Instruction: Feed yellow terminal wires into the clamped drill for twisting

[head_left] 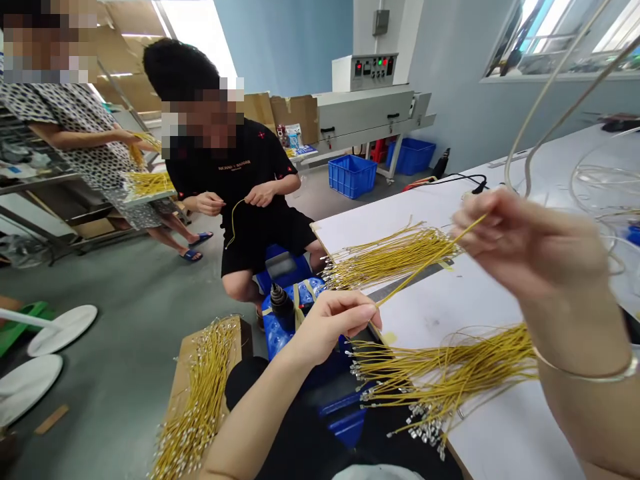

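Note:
My left hand (pixel 336 321) pinches the lower end of a single yellow wire (pixel 425 265). My right hand (pixel 520 240) is closed on the wire's upper end, so it stretches taut between them above the white table (pixel 500 433). Behind the wire lies a bundle of yellow wires (pixel 390 257) on the table. A second bundle with metal terminals (pixel 440 377) lies nearer me, overhanging the table's edge. A bracelet circles my right wrist.
A seated person in black holds a yellow wire. Another person stands at the far left with a wire bundle. More finished wires (pixel 200 400) lie on a cardboard box. A blue tool (pixel 283 307) sits by the table edge. Blue crates (pixel 353 175) and a conveyor machine (pixel 370 110) stand behind.

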A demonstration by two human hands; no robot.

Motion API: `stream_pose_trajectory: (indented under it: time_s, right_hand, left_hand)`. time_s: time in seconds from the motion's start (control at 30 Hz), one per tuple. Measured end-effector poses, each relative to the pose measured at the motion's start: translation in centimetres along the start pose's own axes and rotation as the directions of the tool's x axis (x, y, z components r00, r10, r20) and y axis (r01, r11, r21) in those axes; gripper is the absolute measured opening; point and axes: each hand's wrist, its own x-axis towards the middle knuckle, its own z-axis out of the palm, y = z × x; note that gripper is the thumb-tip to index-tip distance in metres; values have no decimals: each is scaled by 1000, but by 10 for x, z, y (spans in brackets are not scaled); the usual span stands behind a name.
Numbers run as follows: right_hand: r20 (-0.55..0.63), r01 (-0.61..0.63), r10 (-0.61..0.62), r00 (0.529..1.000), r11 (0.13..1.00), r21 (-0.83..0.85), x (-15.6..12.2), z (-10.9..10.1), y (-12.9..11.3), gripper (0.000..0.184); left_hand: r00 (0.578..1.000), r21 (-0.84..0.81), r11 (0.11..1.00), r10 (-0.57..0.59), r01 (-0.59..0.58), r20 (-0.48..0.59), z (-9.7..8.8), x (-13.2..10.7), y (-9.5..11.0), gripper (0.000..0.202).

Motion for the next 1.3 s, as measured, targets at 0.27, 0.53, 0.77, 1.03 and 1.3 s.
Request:
stream_pose_trajectory:
  time_s: [0.27,0.53,0.77,1.03,1.3]
  right_hand:
    - [-408,71,31,912,970,233,20,-40,9,16]
    - [-502,-233,228,834,971,54,49,-106,126,30]
    - [-568,-289,177,804,951,-113,52,-137,174,25]
    - [-557,-302,180,811,944,-134,55,-164,183,22]
    - [-594,-273,135,793,950,-149,55,-172,180,21]
  left_hand:
    - [988,567,823,117,-38,-105,-19,-14,-21,31]
    - [963,484,851,-88,205,-255,-59,11,-103,33]
    - [935,454,848,-124,274,-334,-73,15,-127,30]
    - [928,465,829,-159,311,-338,-70,20,-133,29]
    - [906,252,918,-198,305,-374,-65,27,-140,24]
